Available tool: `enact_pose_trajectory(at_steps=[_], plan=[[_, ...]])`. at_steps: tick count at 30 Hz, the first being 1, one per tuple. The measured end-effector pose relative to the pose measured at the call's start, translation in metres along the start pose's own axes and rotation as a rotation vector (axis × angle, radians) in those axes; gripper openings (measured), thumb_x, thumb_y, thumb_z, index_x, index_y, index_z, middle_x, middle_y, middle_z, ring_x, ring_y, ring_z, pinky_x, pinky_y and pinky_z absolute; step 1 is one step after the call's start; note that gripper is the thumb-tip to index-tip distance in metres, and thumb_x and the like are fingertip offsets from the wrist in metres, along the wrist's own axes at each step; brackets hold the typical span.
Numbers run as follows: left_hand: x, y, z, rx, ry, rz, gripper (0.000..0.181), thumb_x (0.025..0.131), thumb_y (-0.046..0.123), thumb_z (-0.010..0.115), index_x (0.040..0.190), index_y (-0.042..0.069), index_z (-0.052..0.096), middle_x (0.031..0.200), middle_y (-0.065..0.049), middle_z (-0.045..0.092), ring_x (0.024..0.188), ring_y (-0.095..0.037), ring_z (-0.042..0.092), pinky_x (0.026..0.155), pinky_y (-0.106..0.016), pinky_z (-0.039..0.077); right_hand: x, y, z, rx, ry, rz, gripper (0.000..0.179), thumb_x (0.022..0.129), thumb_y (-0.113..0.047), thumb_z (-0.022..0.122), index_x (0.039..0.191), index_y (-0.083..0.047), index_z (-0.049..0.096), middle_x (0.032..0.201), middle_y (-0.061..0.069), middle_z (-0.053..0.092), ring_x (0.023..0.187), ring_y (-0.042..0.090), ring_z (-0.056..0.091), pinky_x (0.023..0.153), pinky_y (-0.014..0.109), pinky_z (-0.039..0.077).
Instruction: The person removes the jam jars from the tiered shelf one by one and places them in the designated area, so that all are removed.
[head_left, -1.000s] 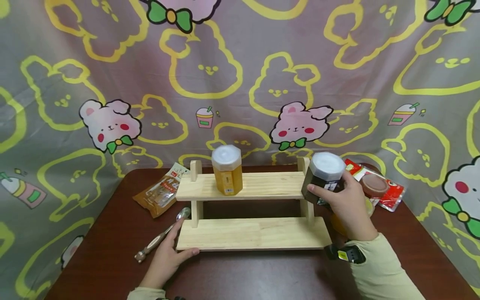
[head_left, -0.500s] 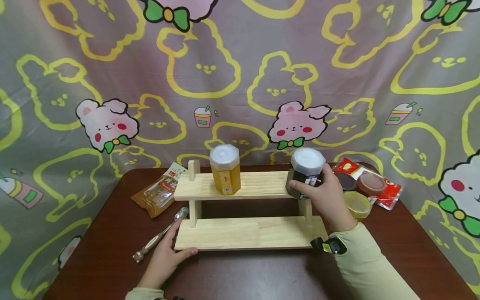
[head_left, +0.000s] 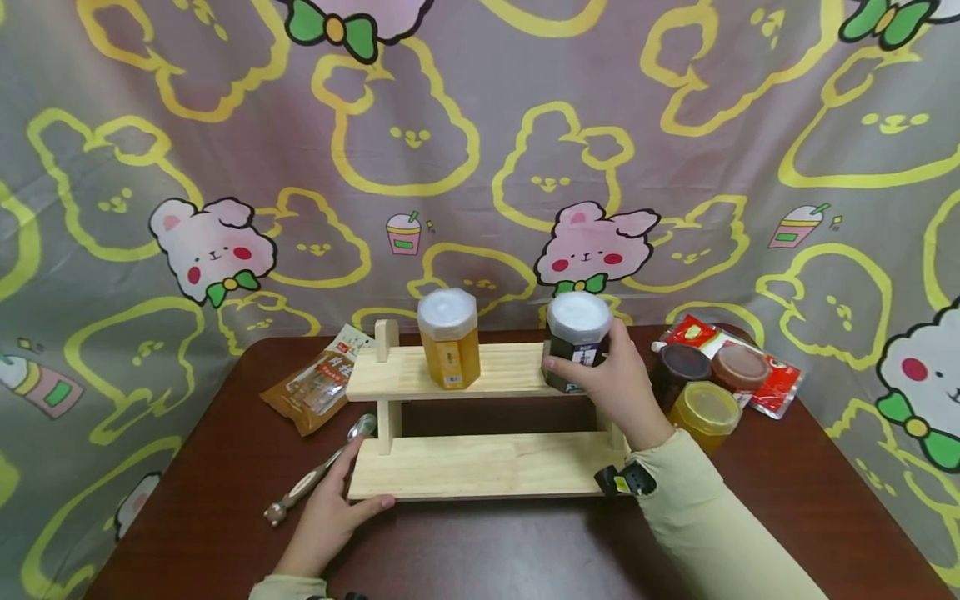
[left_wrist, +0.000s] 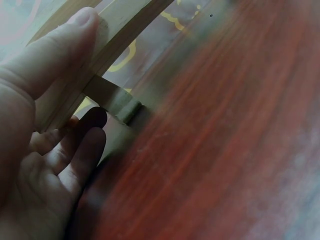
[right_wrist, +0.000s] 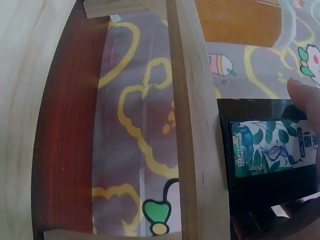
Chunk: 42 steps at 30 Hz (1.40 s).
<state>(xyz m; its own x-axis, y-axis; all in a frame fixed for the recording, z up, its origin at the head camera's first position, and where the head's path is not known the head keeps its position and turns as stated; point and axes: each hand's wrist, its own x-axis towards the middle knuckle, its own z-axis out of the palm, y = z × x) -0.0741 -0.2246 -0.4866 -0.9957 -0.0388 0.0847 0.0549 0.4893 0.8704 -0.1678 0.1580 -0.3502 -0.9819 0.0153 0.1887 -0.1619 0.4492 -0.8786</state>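
A two-tier wooden shelf rack (head_left: pixel 491 468) stands on the table. With thumb and fingers my left hand (head_left: pixel 330 508) grips the left end of its lower board (left_wrist: pixel 117 35). On the upper board, left of centre, is an amber octagonal jar (head_left: pixel 453 358) with a white lid. Toward the right end of that board, my right hand (head_left: pixel 624 390) grips a dark octagonal jar (head_left: pixel 558 354), also white-lidded, upright. In the right wrist view the dark jar's base is right at the board's edge, its leafy label (right_wrist: pixel 267 147) facing the camera.
Right of the rack stand a dark-lidded jar (head_left: pixel 681 367), a brown-lidded jar (head_left: pixel 741 367) and a yellow-lidded jar (head_left: pixel 705 408), with a red packet (head_left: pixel 776 387) behind. On the left lie a brown snack packet (head_left: pixel 315 387) and a long-handled spoon (head_left: pixel 303 486). A patterned curtain (head_left: pixel 480 167) hangs behind.
My right hand has carried the dark jar leftward from beyond the rack's right end to over the upper board, uncovering the jars on the right. The left hand keeps its grip.
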Motion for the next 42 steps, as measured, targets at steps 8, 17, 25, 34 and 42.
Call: enact_pose_trajectory(at_steps=[8, 17, 25, 34, 42], plan=[[0.000, -0.002, 0.000, -0.006, -0.002, 0.008, 0.106, 0.070, 0.023, 0.092, 0.157, 0.010, 0.033, 0.150, -0.019, 0.046, 0.109, -0.020, 0.058, 0.090, -0.024, 0.048, 0.005, -0.005, 0.016, 0.025, -0.039, -0.027, 0.101, 0.075, -0.041, 0.089, 0.148, -0.006, 0.029, 0.140, 0.016, 0.047, 0.127, 0.033, 0.047, 0.107, 0.053, 0.040], [0.001, -0.002, -0.001, -0.025, -0.009, -0.006, 0.106, 0.071, 0.023, 0.092, 0.157, 0.010, 0.032, 0.150, -0.020, 0.046, 0.107, -0.020, 0.059, 0.089, -0.023, 0.049, 0.007, -0.013, 0.030, 0.063, -0.049, -0.045, 0.097, 0.075, -0.037, 0.090, 0.144, -0.004, 0.031, 0.139, 0.015, 0.049, 0.126, 0.032, 0.049, 0.107, 0.051, 0.041], [0.000, 0.000, -0.001, -0.048, -0.012, -0.011, 0.106, 0.071, 0.021, 0.092, 0.157, 0.011, 0.031, 0.149, -0.019, 0.047, 0.104, -0.019, 0.060, 0.086, -0.024, 0.050, 0.007, -0.020, 0.042, 0.044, -0.045, -0.016, 0.096, 0.074, -0.041, 0.090, 0.142, -0.005, 0.033, 0.138, 0.014, 0.051, 0.124, 0.031, 0.051, 0.105, 0.050, 0.043], [0.001, 0.002, -0.001, -0.036, -0.012, -0.014, 0.106, 0.071, 0.021, 0.092, 0.157, 0.011, 0.031, 0.150, -0.018, 0.046, 0.107, -0.020, 0.059, 0.088, -0.024, 0.050, 0.010, -0.025, 0.054, 0.039, -0.038, -0.009, 0.092, 0.074, -0.041, 0.090, 0.138, -0.005, 0.035, 0.135, 0.014, 0.053, 0.121, 0.031, 0.053, 0.103, 0.048, 0.045], [0.001, 0.001, -0.001, -0.047, -0.014, -0.024, 0.107, 0.071, 0.019, 0.093, 0.157, 0.010, 0.031, 0.149, -0.020, 0.046, 0.105, -0.020, 0.060, 0.086, -0.024, 0.051, 0.009, -0.029, 0.062, 0.042, -0.028, -0.015, 0.091, 0.072, -0.043, 0.091, 0.135, -0.005, 0.036, 0.133, 0.013, 0.054, 0.117, 0.031, 0.055, 0.101, 0.047, 0.046]])
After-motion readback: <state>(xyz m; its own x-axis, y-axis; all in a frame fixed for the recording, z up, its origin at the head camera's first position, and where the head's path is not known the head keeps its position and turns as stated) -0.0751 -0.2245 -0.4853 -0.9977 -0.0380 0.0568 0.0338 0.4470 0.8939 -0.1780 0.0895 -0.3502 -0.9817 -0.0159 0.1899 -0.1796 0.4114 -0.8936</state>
